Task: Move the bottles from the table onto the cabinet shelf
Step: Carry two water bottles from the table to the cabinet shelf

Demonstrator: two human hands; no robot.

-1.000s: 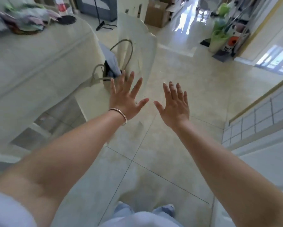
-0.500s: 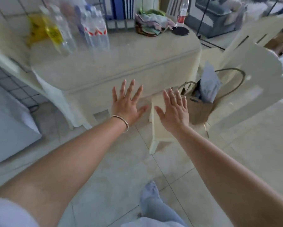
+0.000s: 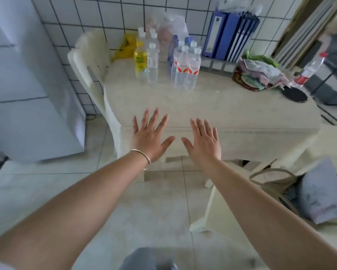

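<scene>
Several plastic bottles stand at the back of the cream-clothed table point(image 3: 212, 106): a yellow-labelled bottle point(image 3: 140, 60), a clear bottle point(image 3: 152, 63) beside it, and a cluster of red-labelled water bottles point(image 3: 187, 69). One more red-labelled bottle point(image 3: 308, 72) stands apart at the table's right end. My left hand point(image 3: 150, 137) and my right hand point(image 3: 203, 142) are stretched out side by side over the table's near edge, palms down, fingers spread, holding nothing. The bottles are well beyond my fingertips. No cabinet shelf is in view.
Blue binders point(image 3: 230, 36) lean on the tiled wall behind the bottles. A basket of crumpled things point(image 3: 259, 75) and a black disc point(image 3: 295, 94) sit at the right. A cream chair point(image 3: 91, 63) stands left of the table, a white appliance point(image 3: 27, 94) further left, a bag point(image 3: 292, 191) on a seat lower right.
My view has swung left from the open floor to the table, so the bottles now stand straight ahead. Both hands stay open and spread in front of me.
</scene>
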